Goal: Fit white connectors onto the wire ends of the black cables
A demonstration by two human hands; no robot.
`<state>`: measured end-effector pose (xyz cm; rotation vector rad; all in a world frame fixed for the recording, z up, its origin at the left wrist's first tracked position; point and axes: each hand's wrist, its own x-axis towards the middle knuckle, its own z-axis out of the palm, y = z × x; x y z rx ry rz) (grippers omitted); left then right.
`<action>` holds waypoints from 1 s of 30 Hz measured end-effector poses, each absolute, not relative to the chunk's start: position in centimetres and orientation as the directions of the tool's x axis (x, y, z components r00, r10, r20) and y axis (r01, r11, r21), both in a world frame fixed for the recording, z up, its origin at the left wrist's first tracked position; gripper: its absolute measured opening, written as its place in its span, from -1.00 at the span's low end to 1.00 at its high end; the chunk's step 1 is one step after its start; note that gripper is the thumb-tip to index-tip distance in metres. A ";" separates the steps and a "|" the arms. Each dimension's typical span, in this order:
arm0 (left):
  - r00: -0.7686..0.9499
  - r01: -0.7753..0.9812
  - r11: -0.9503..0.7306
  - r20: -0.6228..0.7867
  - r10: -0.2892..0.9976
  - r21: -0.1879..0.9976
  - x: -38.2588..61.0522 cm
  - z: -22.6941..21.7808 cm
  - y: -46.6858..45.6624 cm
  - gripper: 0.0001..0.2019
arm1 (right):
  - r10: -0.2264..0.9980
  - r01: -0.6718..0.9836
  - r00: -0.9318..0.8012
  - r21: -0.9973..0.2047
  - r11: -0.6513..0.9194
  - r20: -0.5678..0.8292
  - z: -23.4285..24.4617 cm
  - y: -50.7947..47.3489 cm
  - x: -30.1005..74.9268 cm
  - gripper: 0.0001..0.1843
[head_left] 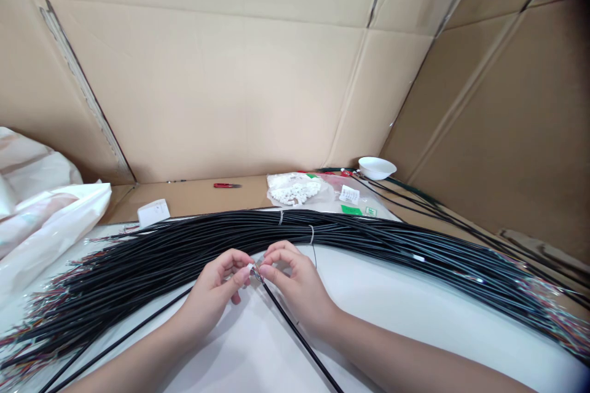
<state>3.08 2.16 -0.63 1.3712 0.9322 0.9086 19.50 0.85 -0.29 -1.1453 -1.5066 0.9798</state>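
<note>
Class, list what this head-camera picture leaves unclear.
Head view:
The metal end piece on the black cable: mostly hidden by the left hand and right hand.
The printed label: too small to read.
The white pieces in the clear bag: too small to identify.

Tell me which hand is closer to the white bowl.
The right hand is nearer. The white bowl sits ahead of it and to its right, beyond the black cable bundle. The left hand is farther, across the cable end both hands pinch.
</note>
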 end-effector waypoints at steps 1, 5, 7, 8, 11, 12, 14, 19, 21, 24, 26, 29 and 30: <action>0.378 0.016 0.005 -0.011 0.926 1.000 3.1 -0.6 2.2 -0.84 | 0.970 0.178 -0.089 -0.955 0.237 0.224 -0.3 0.9 19.5 -0.94; 0.379 0.021 0.008 -0.015 0.925 1.000 3.2 -0.6 2.2 -0.84 | 0.970 0.156 -0.087 -0.959 0.239 0.227 -0.1 1.0 19.5 -0.92; 0.380 0.023 0.006 -0.014 0.925 1.000 3.2 -0.6 2.2 -0.84 | 0.970 0.155 -0.089 -0.959 0.238 0.226 0.1 0.9 19.5 -0.92; 0.381 0.023 0.003 -0.012 0.925 1.000 3.2 -0.6 2.2 -0.85 | 0.970 0.156 -0.093 -0.959 0.239 0.226 0.1 0.9 19.6 -0.91; 0.381 0.024 -0.003 -0.006 0.925 1.000 3.1 -0.7 2.2 -0.85 | 0.965 0.151 -0.108 -0.956 0.252 0.237 0.2 0.9 19.5 -0.91; 0.380 0.023 -0.004 -0.005 0.925 1.000 3.1 -0.7 2.2 -0.85 | 0.964 0.148 -0.113 -0.955 0.257 0.242 0.2 0.9 19.5 -0.90; 0.377 0.024 0.001 -0.010 0.926 1.000 3.1 -0.7 2.2 -0.85 | 0.961 0.143 -0.126 -0.954 0.264 0.247 0.1 0.9 19.6 -0.90; 0.389 0.066 -0.023 -0.004 0.921 0.998 3.1 -0.7 2.0 -0.84 | 0.952 0.206 -0.174 -0.936 0.285 0.251 -0.1 0.6 19.6 -0.89; 0.379 0.105 -0.051 0.007 0.926 0.993 3.2 -0.6 1.8 -0.83 | 0.945 0.274 -0.196 -0.911 0.309 0.262 0.0 0.5 19.5 -0.89; 0.377 0.206 -0.155 0.068 0.924 0.966 3.3 -0.3 1.4 -0.82 | 0.935 0.370 -0.225 -0.863 0.344 0.276 0.4 0.3 19.4 -0.86; 0.404 0.268 -0.250 0.127 0.906 0.930 3.4 -0.1 1.2 -0.83 | 0.932 0.420 -0.238 -0.836 0.352 0.273 0.7 0.2 19.4 -0.85; 0.436 0.287 -0.313 0.167 0.884 0.905 3.3 0.0 1.1 -0.83 | 0.935 0.475 -0.244 -0.809 0.347 0.258 0.9 0.0 19.3 -0.85; 0.437 0.283 -0.311 0.167 0.884 0.907 3.3 0.0 1.1 -0.83 | 0.937 0.489 -0.241 -0.803 0.342 0.253 0.9 0.0 19.3 -0.85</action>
